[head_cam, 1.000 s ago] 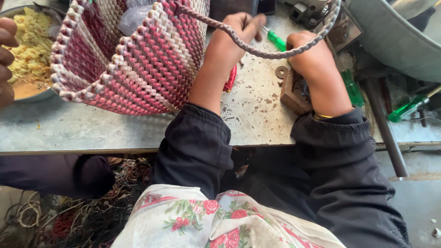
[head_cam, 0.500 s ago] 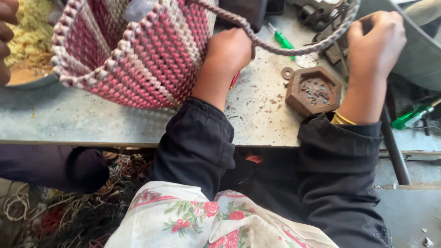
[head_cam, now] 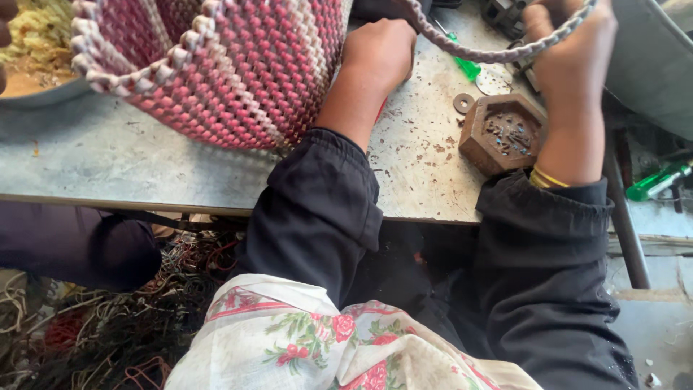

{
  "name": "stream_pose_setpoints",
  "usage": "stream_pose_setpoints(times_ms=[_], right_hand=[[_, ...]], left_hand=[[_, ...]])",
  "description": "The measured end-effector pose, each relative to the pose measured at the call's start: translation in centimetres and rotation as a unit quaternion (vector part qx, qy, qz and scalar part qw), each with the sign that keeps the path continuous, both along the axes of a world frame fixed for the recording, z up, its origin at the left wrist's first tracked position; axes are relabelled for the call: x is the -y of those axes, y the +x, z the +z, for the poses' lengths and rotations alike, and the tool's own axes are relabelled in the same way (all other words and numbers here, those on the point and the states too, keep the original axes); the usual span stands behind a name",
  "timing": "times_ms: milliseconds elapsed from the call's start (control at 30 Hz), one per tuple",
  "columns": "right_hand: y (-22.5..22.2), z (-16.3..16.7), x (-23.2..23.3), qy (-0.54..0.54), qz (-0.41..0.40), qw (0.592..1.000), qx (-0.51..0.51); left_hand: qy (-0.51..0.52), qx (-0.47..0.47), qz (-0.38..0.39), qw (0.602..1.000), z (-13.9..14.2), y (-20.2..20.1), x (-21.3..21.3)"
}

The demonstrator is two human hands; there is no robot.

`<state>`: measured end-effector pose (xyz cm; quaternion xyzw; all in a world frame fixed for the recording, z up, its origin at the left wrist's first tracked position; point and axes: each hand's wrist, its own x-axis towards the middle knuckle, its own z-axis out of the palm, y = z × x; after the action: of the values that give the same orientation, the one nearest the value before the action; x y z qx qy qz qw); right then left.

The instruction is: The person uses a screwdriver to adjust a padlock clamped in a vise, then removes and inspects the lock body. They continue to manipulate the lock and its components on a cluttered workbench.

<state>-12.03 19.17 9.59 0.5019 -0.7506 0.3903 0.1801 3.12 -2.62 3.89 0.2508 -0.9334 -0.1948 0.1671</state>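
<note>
A woven basket (head_cam: 238,65) in pink, dark red and cream stands on the grey worktable (head_cam: 130,166). My left hand (head_cam: 379,50) is fisted against the basket's right side; what it grips is hidden. My right hand (head_cam: 570,61) is raised at the upper right, closed on the basket's braided handle strap (head_cam: 469,52), which runs taut from the basket to that hand. Below my right wrist sits a hexagonal wooden box (head_cam: 502,133) with small dark bits inside.
A green-handled tool (head_cam: 462,63) and a metal washer (head_cam: 463,102) lie on the table between my hands. A bowl of yellow strands (head_cam: 32,50) is at the far left. A grey metal tub (head_cam: 650,72) is at the right. Tangled cords (head_cam: 108,325) lie on the floor below.
My right hand has lifted off the wooden box and pulled the strap up and to the right. The view has moved closer, and my left hand stays at the basket's side.
</note>
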Motion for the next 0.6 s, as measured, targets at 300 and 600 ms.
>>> stream_pose_setpoints(times_ms=[300,600], right_hand=[[6.9,1.6,3.6,-0.045,0.190,0.980,-0.044],[6.1,0.9,5.7,-0.007,0.160,0.985,-0.064]], left_hand=[[0.561,-0.279,-0.077,0.775,0.1,-2.4,-1.4],[0.790,-0.446,-0.081,0.413,-2.7,-4.8,2.0]])
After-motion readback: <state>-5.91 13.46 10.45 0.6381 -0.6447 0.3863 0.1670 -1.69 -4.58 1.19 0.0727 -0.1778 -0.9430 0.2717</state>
